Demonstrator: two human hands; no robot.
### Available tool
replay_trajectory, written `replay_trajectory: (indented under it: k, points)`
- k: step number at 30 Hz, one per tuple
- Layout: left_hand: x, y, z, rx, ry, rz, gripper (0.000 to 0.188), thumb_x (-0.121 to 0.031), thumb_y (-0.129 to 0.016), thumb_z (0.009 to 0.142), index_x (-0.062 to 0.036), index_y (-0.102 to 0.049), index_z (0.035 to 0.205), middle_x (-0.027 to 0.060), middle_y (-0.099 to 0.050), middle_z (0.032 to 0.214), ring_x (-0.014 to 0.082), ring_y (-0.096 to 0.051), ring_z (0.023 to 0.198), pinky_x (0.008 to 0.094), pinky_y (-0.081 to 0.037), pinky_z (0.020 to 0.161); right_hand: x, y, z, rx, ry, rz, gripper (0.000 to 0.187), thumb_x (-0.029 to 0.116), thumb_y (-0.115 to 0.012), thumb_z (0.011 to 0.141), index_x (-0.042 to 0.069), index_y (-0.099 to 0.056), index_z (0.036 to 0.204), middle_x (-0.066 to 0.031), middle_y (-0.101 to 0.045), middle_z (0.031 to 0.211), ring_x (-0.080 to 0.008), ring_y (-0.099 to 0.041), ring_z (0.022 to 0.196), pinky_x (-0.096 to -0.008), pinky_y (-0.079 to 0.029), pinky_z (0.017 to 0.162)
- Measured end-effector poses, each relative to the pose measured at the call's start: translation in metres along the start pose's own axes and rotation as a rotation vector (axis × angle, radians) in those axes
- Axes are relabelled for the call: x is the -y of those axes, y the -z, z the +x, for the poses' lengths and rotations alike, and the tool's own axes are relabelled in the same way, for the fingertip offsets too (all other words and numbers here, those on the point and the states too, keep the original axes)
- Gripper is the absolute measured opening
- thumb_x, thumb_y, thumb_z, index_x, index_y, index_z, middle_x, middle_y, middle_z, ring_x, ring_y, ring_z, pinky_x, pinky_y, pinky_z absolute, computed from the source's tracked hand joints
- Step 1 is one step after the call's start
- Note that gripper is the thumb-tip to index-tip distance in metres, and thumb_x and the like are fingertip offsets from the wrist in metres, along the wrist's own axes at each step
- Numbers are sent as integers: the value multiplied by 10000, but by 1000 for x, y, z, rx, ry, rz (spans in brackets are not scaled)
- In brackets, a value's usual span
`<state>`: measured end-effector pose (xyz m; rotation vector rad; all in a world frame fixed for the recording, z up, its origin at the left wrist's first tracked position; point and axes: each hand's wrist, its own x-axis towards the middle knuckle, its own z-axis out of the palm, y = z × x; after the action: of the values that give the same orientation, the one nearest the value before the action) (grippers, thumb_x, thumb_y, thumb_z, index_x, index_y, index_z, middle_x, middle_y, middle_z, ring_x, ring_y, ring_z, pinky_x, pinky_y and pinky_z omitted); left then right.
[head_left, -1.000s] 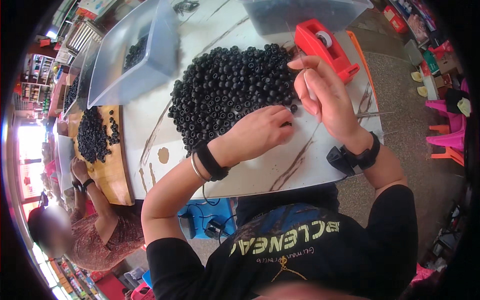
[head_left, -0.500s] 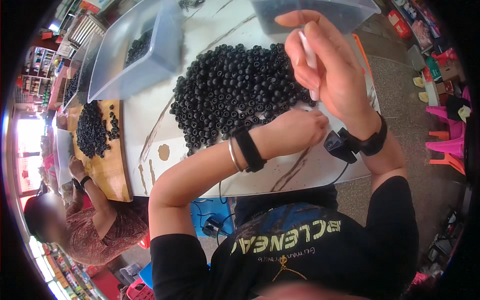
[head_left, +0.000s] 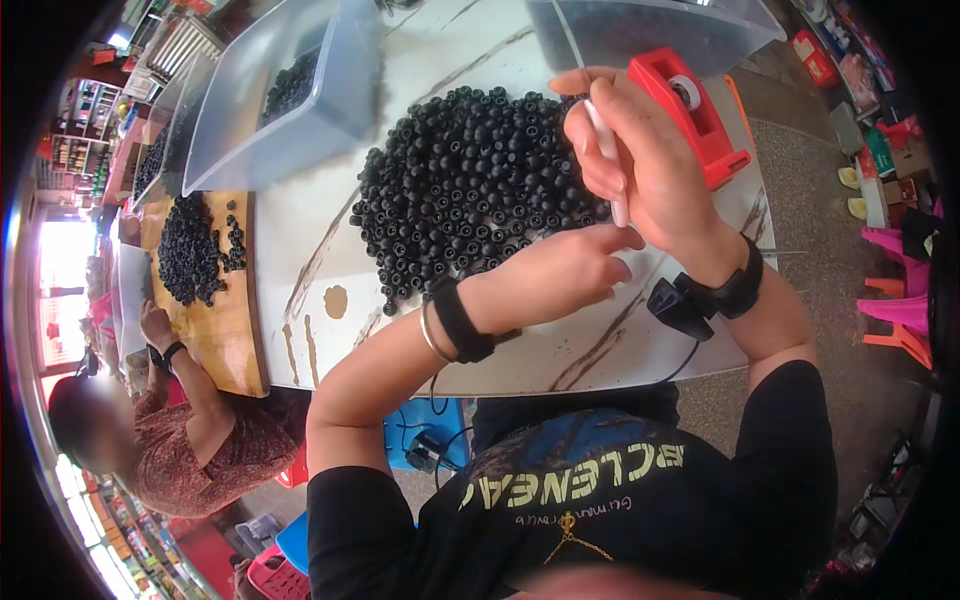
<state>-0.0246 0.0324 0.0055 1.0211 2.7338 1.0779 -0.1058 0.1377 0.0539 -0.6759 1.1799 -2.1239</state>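
Note:
My right hand (head_left: 650, 165) is raised over the right side of the table, its fingers closed round the pale handle of a slender tool (head_left: 606, 145). A thin shaft runs up from that handle, away from me. Just below, my left hand (head_left: 560, 275) has its fingers curled inward, the index fingertip close to the lower end of the handle. Whatever its fingers may pinch is too small to make out. A wide heap of round black beads or caps with holes (head_left: 470, 180) lies on the white table beyond my left forearm.
A red tape dispenser (head_left: 700, 130) stands right of my right hand. Clear plastic bins (head_left: 350, 110) sit at the far left and far right. To the left, a co-worker's hand (head_left: 155, 325) is near a wooden board (head_left: 235, 340) with a smaller black heap (head_left: 190, 255).
My right hand has moved slightly down and toward me, bringing the tool's thin shaft and the red dispenser into sight. My left hand has shifted left and a little lower, its fingers loosening somewhat.

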Motion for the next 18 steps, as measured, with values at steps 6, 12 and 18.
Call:
replay_trajectory:
  k: [6, 12, 18]
  points:
    - [29, 27, -15, -353, 27, -903, 142, 51, -628, 704, -7, -635, 833, 109, -566, 1025, 176, -543, 952, 290, -468, 791, 1, 6, 5, -40, 69, 9, 290, 262, -408, 916, 14, -493, 1040, 11, -463, 684, -3, -334, 468, -132, -272, 401]
    - [42, 33, -28, -725, 129, -1528, 258, -47, -532, 833, 36, -533, 1077, 149, -546, 1111, 169, -524, 1014, 222, -410, 867, -7, 1, 2, 6, -84, -99, 277, 254, -472, 892, 18, -475, 1037, 18, -464, 692, 3, -344, 456, -142, -261, 380]
    - [37, 18, -29, -870, 182, -1531, 146, -84, -551, 836, -24, -587, 964, 90, -554, 1083, 155, -518, 992, 296, -396, 902, -32, -2, -1, 0, -115, -389, 225, 121, -579, 817, 25, -476, 992, 50, -454, 739, -5, -365, 672, -168, -329, 595]
